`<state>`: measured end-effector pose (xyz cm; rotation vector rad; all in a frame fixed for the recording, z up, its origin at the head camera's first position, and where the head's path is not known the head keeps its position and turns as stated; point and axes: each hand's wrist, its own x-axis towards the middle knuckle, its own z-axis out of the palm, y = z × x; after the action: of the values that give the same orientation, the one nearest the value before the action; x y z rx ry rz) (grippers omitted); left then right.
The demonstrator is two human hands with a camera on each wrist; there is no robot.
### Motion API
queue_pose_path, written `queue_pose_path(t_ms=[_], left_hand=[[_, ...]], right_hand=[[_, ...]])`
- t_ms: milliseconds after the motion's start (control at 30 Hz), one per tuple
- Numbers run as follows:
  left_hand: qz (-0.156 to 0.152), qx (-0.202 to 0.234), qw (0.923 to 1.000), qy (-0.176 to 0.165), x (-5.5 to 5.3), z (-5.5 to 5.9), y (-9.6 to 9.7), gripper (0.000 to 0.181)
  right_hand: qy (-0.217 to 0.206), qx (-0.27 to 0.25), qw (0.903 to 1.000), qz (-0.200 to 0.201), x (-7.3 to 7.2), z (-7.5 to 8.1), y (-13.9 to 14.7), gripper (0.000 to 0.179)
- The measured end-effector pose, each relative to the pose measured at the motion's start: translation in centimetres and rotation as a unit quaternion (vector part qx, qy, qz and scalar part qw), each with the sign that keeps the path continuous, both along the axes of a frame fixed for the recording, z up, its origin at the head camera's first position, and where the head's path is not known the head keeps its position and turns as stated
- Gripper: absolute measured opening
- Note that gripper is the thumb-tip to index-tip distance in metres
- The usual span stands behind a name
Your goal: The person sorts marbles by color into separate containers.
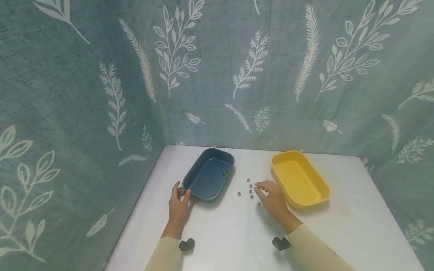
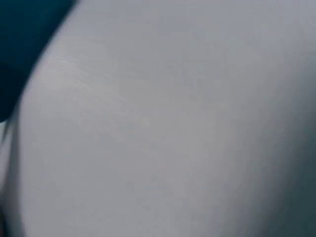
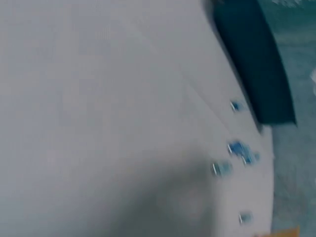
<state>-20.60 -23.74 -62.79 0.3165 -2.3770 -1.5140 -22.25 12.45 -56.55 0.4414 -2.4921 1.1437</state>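
Blue tray point(image 1: 205, 178) gripped by left hand point(image 1: 178, 207); grey bits point(image 1: 251, 191) seemingly being picked by right hand point(image 1: 274, 197), can't be told if any's pinched. Neat fingertip pinch prob needed next.

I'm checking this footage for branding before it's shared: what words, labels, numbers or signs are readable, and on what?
No text can be read in any view.
Blue tray: no lettering seen.
Yellow tray: no lettering seen.
Small grey pieces: too small to tell.
Right sleeve: a faint mark, too blurred to tell whether it is lettering.
Backdrop: printed leaves and sprigs, no words seen.
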Motion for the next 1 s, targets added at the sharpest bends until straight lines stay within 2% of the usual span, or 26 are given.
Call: queue_pose_path(t_ms=[100,167,267,367,433,533,633,767,867,1000], left_hand=[[0.025,0.038,0.9989,0.002,1.1,0.3,-0.2,0.068],[0.044,0.041,0.9982,-0.001,2.1,0.3,-0.2,0.062],[0.038,0.032,0.9987,-0.012,3.3,0.4,0.1,0.052],[0.015,0.01,0.9994,-0.028,4.2,0.7,0.6,0.04],[-0.001,-0.01,0.9993,-0.037,4.7,1.0,0.9,0.034],[-0.014,-0.029,0.9986,-0.042,5.1,1.4,1.3,0.025],[-0.038,-0.036,0.9977,-0.042,5.4,1.5,2.1,0.021],[-0.089,-0.056,0.9932,-0.05,5.2,1.4,4.0,0.024],[-0.14,-0.071,0.9864,-0.049,4.8,1.1,5.9,0.029],[-0.219,-0.098,0.9697,-0.045,4.4,0.7,8.7,0.033]], right_hand=[[0.021,-0.007,0.9991,-0.035,0.7,0.5,2.5,0.014],[0.052,-0.013,0.9969,-0.057,1.1,0.5,4.3,0.013],[0.107,-0.022,0.9902,-0.086,1.4,0.2,7.2,0.017],[0.118,-0.033,0.9862,-0.112,1.5,-0.3,10.1,0.019],[0.09,-0.039,0.9864,-0.132,1.7,-0.7,11.8,0.02],[0.024,-0.037,0.984,-0.172,2.1,-1.3,13.9,0.026],[-0.031,-0.052,0.9746,-0.216,2.4,-1.7,15.5,0.038],[-0.087,-0.087,0.9623,-0.243,2.8,-2.2,17.0,0.055],[-0.12,-0.094,0.9588,-0.24,3.1,-2.8,17.6,0.064],[-0.153,-0.105,0.9573,-0.222,3.1,-3.7,18.0,0.069]])
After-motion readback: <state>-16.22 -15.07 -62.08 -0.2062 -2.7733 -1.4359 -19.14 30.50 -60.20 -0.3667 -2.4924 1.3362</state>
